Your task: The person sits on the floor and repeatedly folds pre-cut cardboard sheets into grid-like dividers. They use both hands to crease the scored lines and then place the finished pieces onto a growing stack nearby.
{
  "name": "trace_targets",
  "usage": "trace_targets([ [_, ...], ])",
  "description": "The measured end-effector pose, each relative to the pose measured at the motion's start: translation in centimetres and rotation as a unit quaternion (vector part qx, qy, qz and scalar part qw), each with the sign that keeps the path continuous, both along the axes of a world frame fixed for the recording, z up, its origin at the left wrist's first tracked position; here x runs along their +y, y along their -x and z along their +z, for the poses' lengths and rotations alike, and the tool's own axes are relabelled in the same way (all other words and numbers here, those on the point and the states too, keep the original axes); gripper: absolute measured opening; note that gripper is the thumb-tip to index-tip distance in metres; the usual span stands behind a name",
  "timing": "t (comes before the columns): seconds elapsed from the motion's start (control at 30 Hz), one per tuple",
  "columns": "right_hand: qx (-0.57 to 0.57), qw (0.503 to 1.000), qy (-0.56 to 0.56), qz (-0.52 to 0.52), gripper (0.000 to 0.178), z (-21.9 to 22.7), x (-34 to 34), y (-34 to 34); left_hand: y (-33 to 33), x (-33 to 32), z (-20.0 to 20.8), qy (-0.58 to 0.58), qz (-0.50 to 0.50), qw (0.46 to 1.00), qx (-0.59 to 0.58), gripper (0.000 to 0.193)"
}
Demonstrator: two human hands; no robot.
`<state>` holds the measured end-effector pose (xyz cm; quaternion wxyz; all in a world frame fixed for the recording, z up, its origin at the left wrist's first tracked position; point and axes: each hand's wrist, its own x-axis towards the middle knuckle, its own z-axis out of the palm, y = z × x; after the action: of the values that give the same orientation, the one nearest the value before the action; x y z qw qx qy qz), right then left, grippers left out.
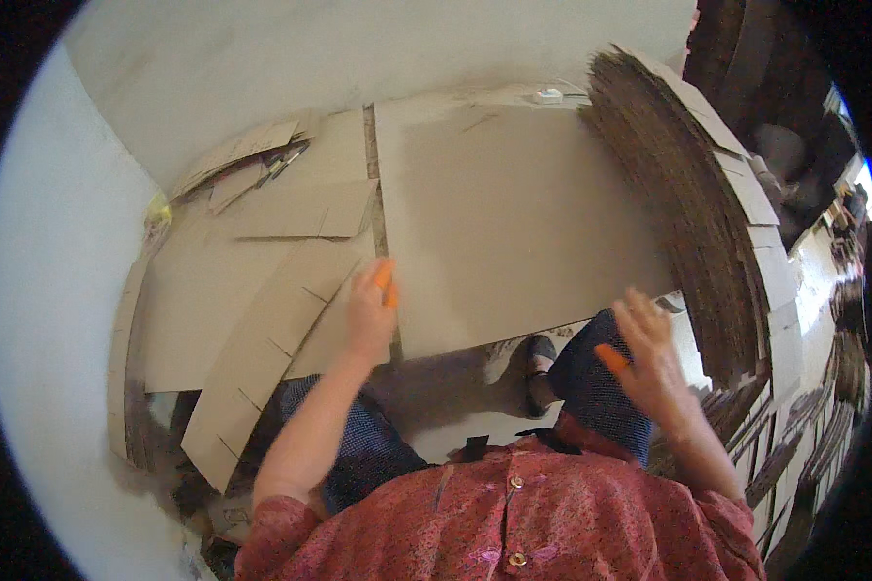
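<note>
Right hand (pixel 646 353), spread and holding nothing, near one cardboard stack (pixel 683 213); left hand (pixel 366 308), half-curled, grip unclear, near one slotted cardboard strip (pixel 257 358).

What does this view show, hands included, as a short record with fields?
Left hand: near the slotted cardboard strip; contact unclear
Right hand: fingers spread, holding nothing visible, left of the cardboard stack
Worn: orange finger covers, one on each hand
Strip: slanted, slits along its right edge
Middle: large flat cardboard sheet
Back left: pen-like sticks
Far edge: small white block, perhaps a socket
</note>
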<state>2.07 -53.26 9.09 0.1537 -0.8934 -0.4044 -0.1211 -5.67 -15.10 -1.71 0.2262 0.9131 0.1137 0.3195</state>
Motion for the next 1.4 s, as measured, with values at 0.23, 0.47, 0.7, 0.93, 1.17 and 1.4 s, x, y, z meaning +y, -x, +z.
trace_targets([
  [0.23,0.114,0.974,-0.048,0.188,0.053,-7.6,6.5,1.2,-4.7,12.8,1.1,-0.197,0.143,0.944,0.221,0.050],
  [0.47,0.189,0.957,-0.082,0.204,0.047,-10.8,6.8,0.9,-9.9,16.0,2.0,-0.151,0.098,0.894,0.410,0.028],
  [0.7,0.353,0.908,-0.122,0.188,0.040,-9.4,8.2,0.6,-9.9,14.9,1.3,-0.132,0.068,0.989,-0.020,0.024],
  [0.93,0.777,0.412,-0.457,0.128,0.027,-9.6,9.8,-1.5,-0.2,-5.4,0.6,-0.131,-0.324,0.936,-0.042,0.042],
  [1.17,0.549,0.686,-0.477,-0.012,0.016,-10.4,7.4,-1.4,7.5,2.8,0.7,-0.026,0.110,0.975,0.190,0.063],
  [1.4,0.495,0.802,-0.335,0.005,0.016,-10.0,7.6,-0.6,11.9,11.6,-0.6,-0.154,0.229,0.889,0.366,0.027],
])
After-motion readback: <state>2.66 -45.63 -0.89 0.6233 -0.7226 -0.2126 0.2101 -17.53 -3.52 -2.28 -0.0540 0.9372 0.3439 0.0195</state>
